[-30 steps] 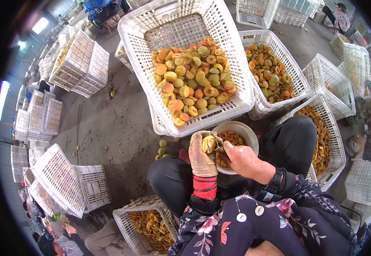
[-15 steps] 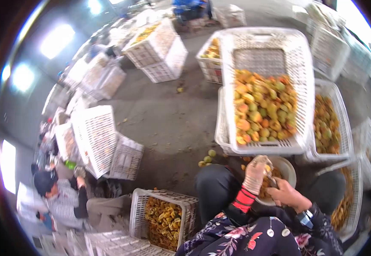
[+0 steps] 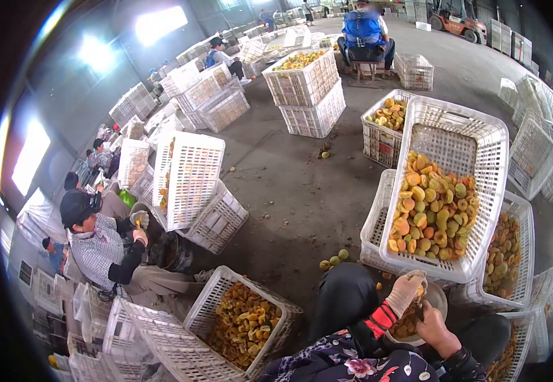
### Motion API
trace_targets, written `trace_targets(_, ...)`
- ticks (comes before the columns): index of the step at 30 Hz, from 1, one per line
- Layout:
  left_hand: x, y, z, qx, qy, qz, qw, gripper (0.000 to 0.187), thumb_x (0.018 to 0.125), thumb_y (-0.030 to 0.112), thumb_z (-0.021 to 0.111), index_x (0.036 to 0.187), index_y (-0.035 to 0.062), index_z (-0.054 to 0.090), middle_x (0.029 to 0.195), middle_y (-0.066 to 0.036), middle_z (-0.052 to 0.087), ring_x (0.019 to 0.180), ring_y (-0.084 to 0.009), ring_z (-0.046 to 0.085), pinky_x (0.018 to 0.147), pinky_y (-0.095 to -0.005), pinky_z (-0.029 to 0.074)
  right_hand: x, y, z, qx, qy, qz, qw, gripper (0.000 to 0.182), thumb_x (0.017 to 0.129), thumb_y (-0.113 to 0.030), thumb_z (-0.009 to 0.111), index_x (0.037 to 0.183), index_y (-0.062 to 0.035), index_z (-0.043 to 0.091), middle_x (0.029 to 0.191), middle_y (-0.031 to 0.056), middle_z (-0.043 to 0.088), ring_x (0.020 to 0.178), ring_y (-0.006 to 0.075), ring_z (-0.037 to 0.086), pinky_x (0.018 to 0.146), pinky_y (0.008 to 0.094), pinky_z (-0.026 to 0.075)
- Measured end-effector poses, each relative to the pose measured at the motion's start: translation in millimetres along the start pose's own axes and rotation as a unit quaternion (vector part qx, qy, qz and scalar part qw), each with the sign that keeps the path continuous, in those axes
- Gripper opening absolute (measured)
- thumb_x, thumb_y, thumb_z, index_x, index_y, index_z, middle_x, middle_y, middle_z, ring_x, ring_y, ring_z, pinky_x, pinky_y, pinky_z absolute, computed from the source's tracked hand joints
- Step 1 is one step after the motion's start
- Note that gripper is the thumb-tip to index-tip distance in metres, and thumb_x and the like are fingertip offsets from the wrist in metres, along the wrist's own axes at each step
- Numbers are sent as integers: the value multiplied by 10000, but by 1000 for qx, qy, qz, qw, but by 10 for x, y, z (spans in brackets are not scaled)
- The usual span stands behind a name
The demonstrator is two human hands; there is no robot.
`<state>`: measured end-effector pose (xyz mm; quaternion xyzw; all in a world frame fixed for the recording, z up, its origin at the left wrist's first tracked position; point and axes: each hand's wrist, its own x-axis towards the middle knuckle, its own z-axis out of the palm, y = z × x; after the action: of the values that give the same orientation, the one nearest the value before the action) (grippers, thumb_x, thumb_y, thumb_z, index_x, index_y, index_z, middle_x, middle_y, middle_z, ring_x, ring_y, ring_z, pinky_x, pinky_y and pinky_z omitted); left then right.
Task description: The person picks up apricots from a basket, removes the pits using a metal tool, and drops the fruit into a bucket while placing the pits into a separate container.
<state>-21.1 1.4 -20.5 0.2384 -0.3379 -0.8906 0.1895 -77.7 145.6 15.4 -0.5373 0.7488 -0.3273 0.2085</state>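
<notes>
My left hand [image 3: 407, 291], in a pale glove with a red cuff, is closed round a yellow-orange fruit [image 3: 419, 292] above a round bowl [image 3: 440, 299]. My bare right hand [image 3: 433, 326] is wrapped round the dark handle of a small tool, whose tip is close to the fruit. Orange pieces [image 3: 405, 323] lie in the bowl between my knees. Just beyond my hands, a tilted white crate [image 3: 491, 191] holds whole and cut fruit [image 3: 439, 207].
A crate of cut fruit [image 3: 241, 321] stands at lower left, beside a seated co-worker [image 3: 101, 245]. Stacked crates [image 3: 314, 105] stand farther off. More crates [image 3: 509, 254] are at right. Loose fruits [image 3: 335, 260] lie on the floor near my knee. A forklift [image 3: 460, 22] is at the back.
The view has swung up and to the left, so my hands and the crates appear lower and farther right. Both hands remain over the bowl, still holding the fruit and the tool.
</notes>
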Motion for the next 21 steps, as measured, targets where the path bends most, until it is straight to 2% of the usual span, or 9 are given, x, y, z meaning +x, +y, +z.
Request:
trace_targets(4,8,37,-99,0,-4,5,1000,201,968,218,572,875,58,650,764,3,623,663,-87,568,599,-237,461,58,-230,-198,252,-140,257,922,320,867,-94,638,1135,52,541,827,88,661,703,224,633,663,371,515)
trace_targets(6,14,0,-99,-47,26,27,998,193,973,212,548,909,60,648,805,7,626,685,-96,570,603,-241,464,14,-129,-251,571,-184,288,746,323,859,-41,617,1157,58,543,880,77,663,768,155,622,675,298,509)
trace_targets(7,37,-58,-100,-47,26,29,998,193,973,212,548,909,60,648,805,7,626,685,-96,570,603,-241,464,15,-103,-167,570,-185,286,748,323,859,-41,617,1157,58,543,880,77,663,768,155,622,675,298,509)
trace_targets(9,136,-146,-135,-38,35,76,996,189,972,211,550,913,60,647,821,4,629,683,-99,566,598,-238,457,75,-35,68,262,-32,85,961,273,896,-56,604,1150,34,559,861,60,652,699,87,582,585,238,466)
trace_targets(13,81,-152,-4,-31,41,29,998,216,985,246,544,937,57,638,826,-12,628,701,-104,587,601,-257,478,94,-126,47,154,15,3,988,262,925,-72,589,1167,23,564,907,47,653,721,80,583,607,229,473)
trace_targets(15,28,-78,8,-3,43,33,999,230,988,260,542,936,55,633,807,-21,628,696,-108,594,599,-264,487,73,-402,-92,385,-66,290,874,279,930,-63,589,1189,37,557,996,67,667,880,136,616,786,291,502)
trace_targets(16,5,-39,17,-45,21,43,998,231,987,264,549,935,56,633,807,-22,629,688,-112,594,598,-265,488,61,-393,-90,382,-68,286,876,279,930,-63,589,1189,37,557,996,67,667,880,136,616,786,291,502)
trace_targets(19,-33,40,16,-101,10,66,993,241,986,282,560,941,56,633,810,-32,632,665,-125,592,598,-273,493,62,-366,-25,503,-82,245,825,235,907,-81,605,1130,-10,586,890,39,648,648,90,563,545,261,462)
trace_targets(21,-205,237,109,-91,3,64,994,270,988,299,557,896,58,636,773,-31,628,645,-132,590,595,-273,488,105,-432,49,203,37,-32,978,190,945,-95,584,1106,5,568,831,65,637,684,121,586,617,277,482)
